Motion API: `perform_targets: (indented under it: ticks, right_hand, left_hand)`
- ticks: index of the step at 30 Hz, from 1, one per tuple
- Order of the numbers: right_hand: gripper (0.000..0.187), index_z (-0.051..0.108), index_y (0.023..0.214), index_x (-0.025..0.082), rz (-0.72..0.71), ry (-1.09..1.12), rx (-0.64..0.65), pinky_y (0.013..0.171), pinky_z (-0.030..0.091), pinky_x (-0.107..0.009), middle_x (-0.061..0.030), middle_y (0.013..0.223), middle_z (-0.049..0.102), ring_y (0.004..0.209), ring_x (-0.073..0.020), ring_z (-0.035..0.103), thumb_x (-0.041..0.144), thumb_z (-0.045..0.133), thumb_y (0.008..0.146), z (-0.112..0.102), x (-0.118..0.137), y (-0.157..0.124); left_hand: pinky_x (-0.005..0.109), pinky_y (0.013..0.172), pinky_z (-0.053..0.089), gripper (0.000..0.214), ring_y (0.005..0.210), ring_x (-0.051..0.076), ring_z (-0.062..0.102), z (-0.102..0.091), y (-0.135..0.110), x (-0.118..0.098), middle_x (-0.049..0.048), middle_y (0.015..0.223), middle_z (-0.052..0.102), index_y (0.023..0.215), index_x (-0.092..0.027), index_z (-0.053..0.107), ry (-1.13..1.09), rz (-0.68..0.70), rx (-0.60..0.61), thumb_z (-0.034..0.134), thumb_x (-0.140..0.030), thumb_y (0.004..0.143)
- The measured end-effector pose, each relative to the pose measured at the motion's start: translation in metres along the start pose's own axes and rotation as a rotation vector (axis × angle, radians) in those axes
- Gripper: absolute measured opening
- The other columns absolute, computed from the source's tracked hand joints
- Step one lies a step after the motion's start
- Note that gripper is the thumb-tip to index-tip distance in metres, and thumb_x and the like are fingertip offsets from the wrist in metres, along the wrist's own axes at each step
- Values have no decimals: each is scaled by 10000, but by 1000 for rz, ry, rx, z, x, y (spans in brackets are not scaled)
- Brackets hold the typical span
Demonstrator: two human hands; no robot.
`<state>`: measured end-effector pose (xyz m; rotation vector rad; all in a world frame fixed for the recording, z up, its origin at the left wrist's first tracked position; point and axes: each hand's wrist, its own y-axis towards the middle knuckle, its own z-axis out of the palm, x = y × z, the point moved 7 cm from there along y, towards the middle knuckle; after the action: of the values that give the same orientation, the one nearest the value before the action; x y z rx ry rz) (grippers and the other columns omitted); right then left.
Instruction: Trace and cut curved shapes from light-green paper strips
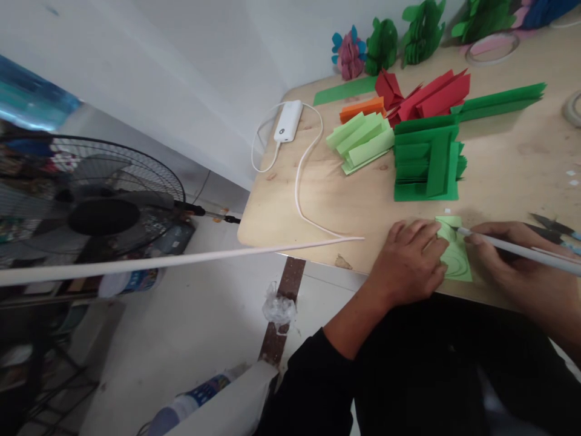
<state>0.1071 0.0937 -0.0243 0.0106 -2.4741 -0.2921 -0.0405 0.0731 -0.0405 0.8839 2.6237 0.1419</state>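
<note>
At the table's front edge, a small light green paper (455, 266) bears curved drawn lines. My left hand (411, 260) rests palm down on the table beside it, its fingertips at the paper's left side and holding nothing. A white pen (521, 249) is gripped in my right hand (517, 260), tip touching the upper part of the paper. To the right of that hand lie scissors (551, 224) with dark blades, partly hidden. Beyond the paper stands a stack of folded dark green paper (426, 160).
Folded light green (363, 139), orange (362, 110) and red paper (431, 97) lie farther back. Several paper figures (381, 45) stand along the wall. A white power bank (288, 121) with its cable sits at left. A fan (104, 194) stands beyond the table's left edge.
</note>
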Motion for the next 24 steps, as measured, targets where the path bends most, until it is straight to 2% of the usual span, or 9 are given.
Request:
perform_targets:
  ticks: [9,13,24]
  right_hand:
    - [335,657,822,231,15,35,7,536,460,-306,-37,735,689,569,-164,602,538,541,754,6,-3,5]
    - [343,660,845,224,6,38,15,565,473,-306,-52,784,705,633,-174,628,529,526,761,8,-3,6]
    - [317,651,811,247,-11,3,-15,553,452,-323,-38,750,695,604,-183,612,535,528,759,3,2,2]
  left_hand:
    - [452,1120,246,356,1342,246,346,-1,1,-1,84,1409,478,1209,-193,573,24,7,17,407,-321,921]
    - [441,1126,237,359,1348,238,337,0,1,-1,78,1422,462,1214,-200,571,34,5,26,396,-325,927]
    - [441,1130,227,361,1351,238,335,0,1,-1,78,1421,462,1209,-199,575,33,3,20,391,-333,929]
